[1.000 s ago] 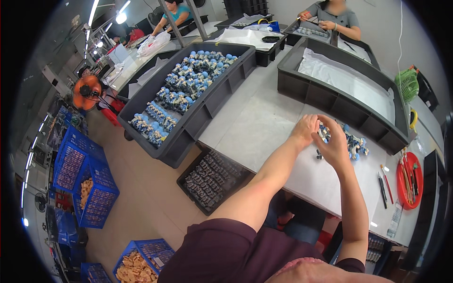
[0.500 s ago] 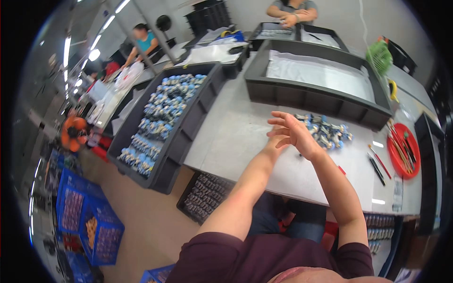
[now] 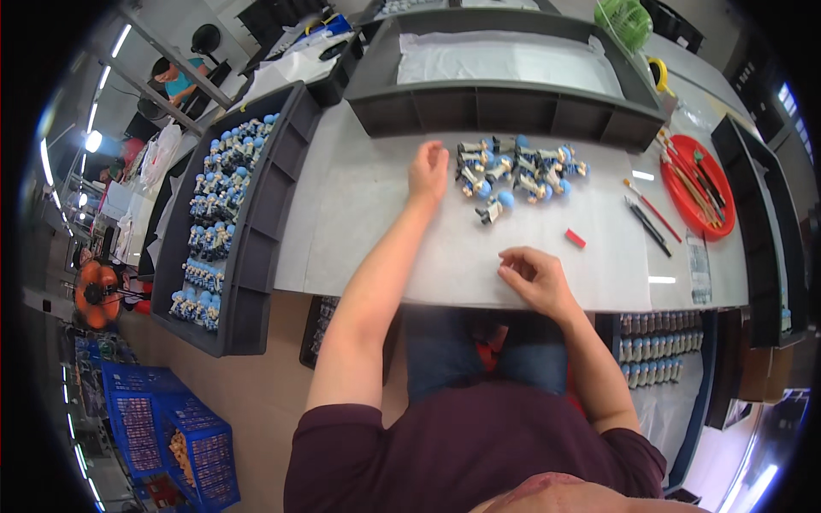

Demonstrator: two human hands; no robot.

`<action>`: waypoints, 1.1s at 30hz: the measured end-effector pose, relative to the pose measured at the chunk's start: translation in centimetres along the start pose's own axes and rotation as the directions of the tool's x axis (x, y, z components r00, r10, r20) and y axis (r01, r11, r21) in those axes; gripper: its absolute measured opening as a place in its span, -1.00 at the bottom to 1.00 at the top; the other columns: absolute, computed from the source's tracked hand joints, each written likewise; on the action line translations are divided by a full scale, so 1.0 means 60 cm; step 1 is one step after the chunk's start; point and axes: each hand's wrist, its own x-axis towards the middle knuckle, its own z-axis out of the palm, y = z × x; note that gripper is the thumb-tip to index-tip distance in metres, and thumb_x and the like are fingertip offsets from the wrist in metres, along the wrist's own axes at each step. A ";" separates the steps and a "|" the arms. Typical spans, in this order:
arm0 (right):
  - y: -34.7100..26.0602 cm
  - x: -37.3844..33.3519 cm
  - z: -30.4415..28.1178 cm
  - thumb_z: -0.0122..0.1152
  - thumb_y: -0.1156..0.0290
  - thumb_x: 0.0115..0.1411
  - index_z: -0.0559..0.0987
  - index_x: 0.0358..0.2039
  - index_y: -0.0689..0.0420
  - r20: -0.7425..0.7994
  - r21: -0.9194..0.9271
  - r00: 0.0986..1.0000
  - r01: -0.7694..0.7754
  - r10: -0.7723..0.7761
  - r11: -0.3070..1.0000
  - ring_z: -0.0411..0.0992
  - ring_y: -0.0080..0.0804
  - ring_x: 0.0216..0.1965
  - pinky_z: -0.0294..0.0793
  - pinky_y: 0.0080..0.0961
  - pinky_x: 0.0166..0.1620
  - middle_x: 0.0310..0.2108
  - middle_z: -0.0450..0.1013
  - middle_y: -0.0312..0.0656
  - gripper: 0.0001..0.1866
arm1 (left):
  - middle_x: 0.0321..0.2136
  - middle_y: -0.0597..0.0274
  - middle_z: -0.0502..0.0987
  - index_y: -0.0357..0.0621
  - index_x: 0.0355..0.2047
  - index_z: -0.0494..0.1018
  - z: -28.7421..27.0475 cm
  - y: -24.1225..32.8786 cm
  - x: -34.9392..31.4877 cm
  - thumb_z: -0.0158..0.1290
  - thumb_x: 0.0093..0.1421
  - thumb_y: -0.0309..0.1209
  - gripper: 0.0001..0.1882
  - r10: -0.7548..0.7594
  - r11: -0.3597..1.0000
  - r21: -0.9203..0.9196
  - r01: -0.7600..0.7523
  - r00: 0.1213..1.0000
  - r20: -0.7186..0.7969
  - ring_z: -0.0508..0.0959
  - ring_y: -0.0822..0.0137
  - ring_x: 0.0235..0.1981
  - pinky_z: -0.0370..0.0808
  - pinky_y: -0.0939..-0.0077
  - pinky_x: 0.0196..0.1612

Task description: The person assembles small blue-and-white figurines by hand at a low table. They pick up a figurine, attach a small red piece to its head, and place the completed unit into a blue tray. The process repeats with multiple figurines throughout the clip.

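- Your left hand (image 3: 429, 173) is at the left edge of the loose figurines (image 3: 523, 167), just beside them; its fingers are curled inward, and you cannot tell whether they grip anything.
- Your right hand (image 3: 537, 278) is near the front edge of the worktable (image 3: 359, 188), fingers loosely bent, a narrow gap between thumb and forefinger, nothing visible in it.
- The loose figurines, with blue round tops, lie jumbled on the tabletop in front of you; one single figurine (image 3: 494, 207) lies at the near side of the cluster.
- A small red piece (image 3: 575, 238) lies between that cluster and your right hand, touching neither.
- Behind the cluster you have a grey tray (image 3: 505, 109) lined with white sheeting.
- To your left, a long grey crate (image 3: 272, 214) holds rows of similar figurines.
- To your right, a red dish (image 3: 718, 229) holds brushes (image 3: 697, 192).
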 end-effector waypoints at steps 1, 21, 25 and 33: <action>0.006 -0.002 -0.002 0.21 0.48 0.05 0.53 -0.28 0.26 -0.009 0.026 1.000 -0.026 0.026 0.999 0.21 -0.75 -0.66 0.24 -0.75 -0.57 -0.56 0.42 -0.32 -0.79 | -0.33 0.14 0.53 -0.19 -0.18 0.40 -0.003 -0.001 -0.006 -0.01 0.14 -0.37 -0.75 0.005 0.999 0.040 -0.005 1.000 0.006 0.53 0.25 -0.33 0.44 0.45 -0.23; 0.001 0.014 -0.002 0.13 0.37 0.18 0.32 0.02 0.30 -0.112 0.487 0.968 -0.142 0.223 0.862 0.35 -0.50 -0.12 0.36 -0.61 -0.09 -0.09 0.38 -0.13 -0.56 | -0.27 0.26 0.48 -0.30 -0.06 0.36 0.001 0.180 -0.221 0.03 0.15 -0.50 -0.67 -0.135 0.852 -0.366 0.374 0.832 0.538 0.48 0.45 -0.27 0.44 0.55 -0.20; 0.007 0.028 0.033 0.13 0.43 0.17 0.38 -0.03 0.23 -0.325 0.411 0.943 0.069 0.075 0.909 0.38 -0.57 -0.19 0.40 -0.63 -0.17 -0.16 0.43 -0.17 -0.64 | -0.15 0.24 0.39 -0.27 -0.02 0.34 0.013 0.166 -0.246 -0.03 0.17 -0.57 -0.66 -0.003 0.936 -0.312 0.162 0.891 0.453 0.43 0.43 -0.17 0.40 0.54 -0.04; 0.015 0.022 0.053 0.28 0.54 -0.03 0.40 -0.02 0.19 -0.393 -0.068 0.919 0.015 -0.041 0.998 0.41 -0.61 -0.36 0.41 -0.64 -0.39 -0.31 0.48 -0.15 -0.50 | -0.27 0.30 0.42 -0.29 -0.06 0.33 0.011 0.149 -0.246 0.11 0.13 -0.36 -0.59 -0.011 0.884 -0.436 0.172 0.938 0.348 0.41 0.54 -0.33 0.37 0.67 -0.27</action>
